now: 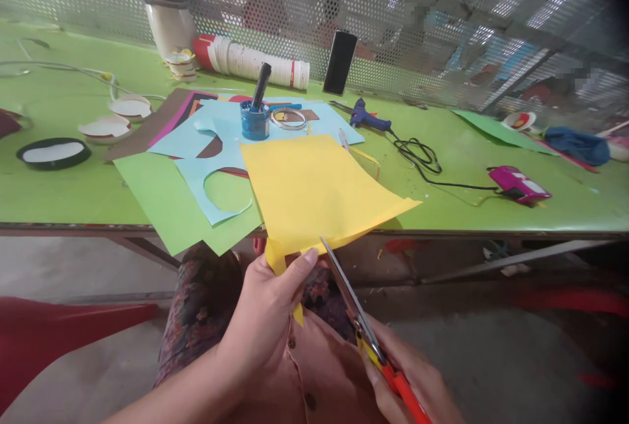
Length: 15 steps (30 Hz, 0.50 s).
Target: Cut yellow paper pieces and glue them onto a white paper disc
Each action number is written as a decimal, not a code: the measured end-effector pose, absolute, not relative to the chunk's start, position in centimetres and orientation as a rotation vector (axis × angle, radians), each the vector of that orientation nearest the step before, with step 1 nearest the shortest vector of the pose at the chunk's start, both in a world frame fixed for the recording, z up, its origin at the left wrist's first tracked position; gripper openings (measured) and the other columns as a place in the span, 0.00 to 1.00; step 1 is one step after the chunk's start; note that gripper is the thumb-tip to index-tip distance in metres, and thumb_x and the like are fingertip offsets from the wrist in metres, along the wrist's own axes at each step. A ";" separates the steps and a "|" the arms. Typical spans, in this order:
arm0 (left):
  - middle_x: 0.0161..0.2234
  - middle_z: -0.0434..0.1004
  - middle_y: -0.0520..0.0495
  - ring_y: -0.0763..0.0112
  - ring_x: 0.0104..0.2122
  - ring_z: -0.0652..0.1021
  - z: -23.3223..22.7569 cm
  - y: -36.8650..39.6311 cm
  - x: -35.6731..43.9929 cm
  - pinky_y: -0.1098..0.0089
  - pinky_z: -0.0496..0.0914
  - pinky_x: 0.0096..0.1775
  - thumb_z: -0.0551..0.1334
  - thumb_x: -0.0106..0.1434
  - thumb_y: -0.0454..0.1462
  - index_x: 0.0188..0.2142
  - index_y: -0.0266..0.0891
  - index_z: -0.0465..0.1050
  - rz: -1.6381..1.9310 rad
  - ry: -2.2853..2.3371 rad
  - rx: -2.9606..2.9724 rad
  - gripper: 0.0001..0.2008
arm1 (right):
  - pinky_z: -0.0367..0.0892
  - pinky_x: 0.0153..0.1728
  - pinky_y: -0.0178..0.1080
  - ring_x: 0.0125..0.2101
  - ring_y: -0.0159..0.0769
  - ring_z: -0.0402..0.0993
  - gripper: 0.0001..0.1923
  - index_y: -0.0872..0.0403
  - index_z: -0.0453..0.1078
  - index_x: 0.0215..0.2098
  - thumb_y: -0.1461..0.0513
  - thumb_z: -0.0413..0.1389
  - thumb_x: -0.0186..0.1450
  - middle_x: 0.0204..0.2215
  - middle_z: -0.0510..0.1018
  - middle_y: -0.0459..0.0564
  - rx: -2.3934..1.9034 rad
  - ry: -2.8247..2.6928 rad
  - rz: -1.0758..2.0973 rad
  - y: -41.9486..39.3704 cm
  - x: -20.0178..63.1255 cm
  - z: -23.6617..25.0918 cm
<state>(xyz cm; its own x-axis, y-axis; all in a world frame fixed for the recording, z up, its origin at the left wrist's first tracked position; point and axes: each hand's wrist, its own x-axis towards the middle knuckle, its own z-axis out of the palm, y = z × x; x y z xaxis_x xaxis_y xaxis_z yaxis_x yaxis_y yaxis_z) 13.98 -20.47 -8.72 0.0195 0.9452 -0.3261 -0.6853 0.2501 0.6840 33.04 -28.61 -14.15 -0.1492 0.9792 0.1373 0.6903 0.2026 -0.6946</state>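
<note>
A yellow sheet of paper (314, 188) reaches from the table's front edge toward my lap. My left hand (268, 306) is closed on its near edge, thumb on top, and a narrow yellow strip hangs beside the fingers. In my right hand (407, 365) is a pair of scissors (361, 319) with red-orange handles. The blades point up and away, and their tip meets the paper's near edge just right of my left thumb. A bit of yellow shows by the scissors' pivot. Most of the right fingers are hidden behind the handles.
Light blue paper (221, 126) and green paper (162, 194) lie left of the yellow sheet, the green overhanging the edge. Behind stand a blue jar (254, 121) with a black marker, stacked paper cups (255, 65) and a phone (340, 62). A glue gun (371, 116) trails its cord rightward.
</note>
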 end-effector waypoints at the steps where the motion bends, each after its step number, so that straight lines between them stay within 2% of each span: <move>1: 0.24 0.76 0.53 0.80 0.24 0.72 -8.7 -20.5 14.0 0.80 0.71 0.32 0.73 0.52 0.35 0.30 0.38 0.81 1.309 0.859 0.374 0.06 | 0.74 0.48 0.32 0.46 0.39 0.81 0.26 0.46 0.71 0.55 0.67 0.51 0.59 0.48 0.82 0.45 -1.549 -1.910 0.658 -28.6 33.0 -14.0; 7: 0.30 0.80 0.49 0.77 0.28 0.74 -8.7 -20.4 14.1 0.80 0.69 0.31 0.73 0.53 0.37 0.32 0.37 0.81 1.307 0.870 0.399 0.08 | 0.75 0.47 0.32 0.45 0.38 0.81 0.23 0.45 0.74 0.52 0.67 0.50 0.62 0.45 0.83 0.45 -1.632 -1.894 0.683 -28.5 32.7 -13.9; 10: 0.29 0.78 0.50 0.80 0.25 0.70 -8.8 -20.3 14.0 0.81 0.66 0.26 0.73 0.53 0.38 0.32 0.37 0.80 1.319 0.889 0.430 0.08 | 0.73 0.50 0.33 0.47 0.39 0.80 0.22 0.47 0.74 0.53 0.66 0.51 0.62 0.47 0.82 0.47 -1.654 -1.836 0.807 -28.4 32.7 -13.5; 12: 0.25 0.74 0.53 0.83 0.20 0.63 -8.9 -20.3 13.8 0.82 0.59 0.20 0.73 0.53 0.38 0.30 0.37 0.79 1.339 0.921 0.451 0.07 | 0.71 0.52 0.35 0.50 0.40 0.78 0.22 0.48 0.73 0.54 0.65 0.52 0.62 0.49 0.81 0.48 -1.640 -1.792 0.972 -28.1 32.6 -12.4; 15: 0.18 0.62 0.58 0.83 0.17 0.54 -9.2 -20.2 13.3 0.80 0.53 0.18 0.72 0.53 0.38 0.23 0.37 0.72 1.367 0.975 0.489 0.11 | 0.70 0.52 0.38 0.54 0.43 0.75 0.23 0.48 0.70 0.58 0.60 0.52 0.65 0.53 0.78 0.51 -1.511 -1.763 1.352 -27.0 32.8 -9.8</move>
<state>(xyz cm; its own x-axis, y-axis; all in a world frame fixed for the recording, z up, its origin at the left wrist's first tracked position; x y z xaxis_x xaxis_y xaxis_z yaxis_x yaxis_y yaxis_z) 13.33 -20.23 -9.23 -0.0851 0.9529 -0.2913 -0.5862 0.1885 0.7879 32.78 -26.96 -9.77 -0.2982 0.9215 -0.2487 0.4795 -0.0807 -0.8738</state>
